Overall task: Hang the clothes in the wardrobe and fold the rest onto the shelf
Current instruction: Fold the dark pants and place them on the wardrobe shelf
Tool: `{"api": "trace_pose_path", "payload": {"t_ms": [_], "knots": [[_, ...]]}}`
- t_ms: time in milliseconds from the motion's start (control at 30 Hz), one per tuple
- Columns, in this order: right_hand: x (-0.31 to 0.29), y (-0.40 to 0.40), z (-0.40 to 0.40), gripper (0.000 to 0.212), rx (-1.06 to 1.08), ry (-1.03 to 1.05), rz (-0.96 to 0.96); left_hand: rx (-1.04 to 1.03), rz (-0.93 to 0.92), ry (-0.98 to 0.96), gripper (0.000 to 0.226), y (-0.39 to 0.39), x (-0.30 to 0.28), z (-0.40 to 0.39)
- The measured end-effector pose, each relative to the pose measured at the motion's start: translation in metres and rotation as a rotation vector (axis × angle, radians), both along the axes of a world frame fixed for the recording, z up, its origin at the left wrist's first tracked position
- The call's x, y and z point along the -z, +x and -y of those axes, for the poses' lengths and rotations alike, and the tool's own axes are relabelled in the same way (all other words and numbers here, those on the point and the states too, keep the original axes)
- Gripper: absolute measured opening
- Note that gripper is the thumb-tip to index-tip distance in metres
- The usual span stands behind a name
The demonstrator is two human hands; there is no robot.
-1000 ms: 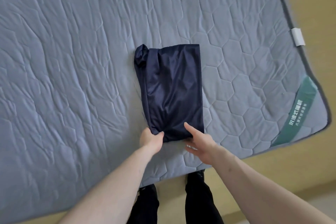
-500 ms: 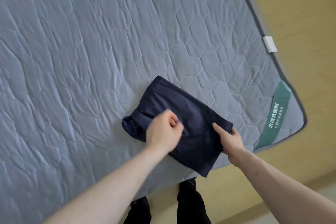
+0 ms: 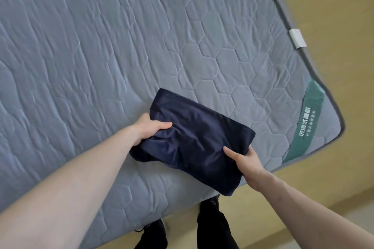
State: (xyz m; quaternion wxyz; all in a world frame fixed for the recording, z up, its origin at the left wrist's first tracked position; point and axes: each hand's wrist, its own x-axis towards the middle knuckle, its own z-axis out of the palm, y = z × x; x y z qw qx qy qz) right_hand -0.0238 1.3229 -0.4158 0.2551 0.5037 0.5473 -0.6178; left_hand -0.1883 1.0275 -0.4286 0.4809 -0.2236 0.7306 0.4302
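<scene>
Folded navy garment [image 3: 194, 139] lies on grey quilted mattress [image 3: 101, 66], near its front edge. L hand [image 3: 148, 129] grips garment's left end; R hand [image 3: 248, 159] pinches right end (thumb on top).

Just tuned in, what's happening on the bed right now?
A person stands at the edge of a grey quilted mattress with a dark navy garment folded into a compact bundle. The left hand grips its left end, thumb on top; the right hand pinches its right end, thumb on top and fingers underneath. The bundle's near corner hangs past the mattress edge. No wardrobe or shelf is in view.
</scene>
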Motion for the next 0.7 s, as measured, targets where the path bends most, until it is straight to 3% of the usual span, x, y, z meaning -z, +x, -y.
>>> {"api": "trace_pose_path", "payload": {"t_ms": [67, 233, 333, 500, 700], "knots": [[-0.009, 0.001, -0.006, 0.045, -0.023, 0.004, -0.007, -0.07, -0.01, -0.076, 0.047, 0.021, -0.003, -0.002], [-0.05, -0.006, -0.02, 0.035, -0.116, 0.065, -0.041, -0.249, -0.012, -0.111, 0.064, 0.067, -0.048, -0.009], [-0.092, -0.018, -0.025, 0.033, -0.195, 0.09, -0.081, -0.362, -0.045, -0.099, 0.035, 0.089, -0.094, -0.009], [-0.182, -0.038, -0.032, 0.039, -0.355, 0.118, -0.163, -0.412, -0.172, -0.059, 0.01, 0.105, -0.2, -0.006], [-0.317, -0.044, -0.018, 0.042, -0.495, 0.137, -0.31, -0.478, -0.268, 0.0, 0.008, 0.139, -0.363, 0.019]]}}
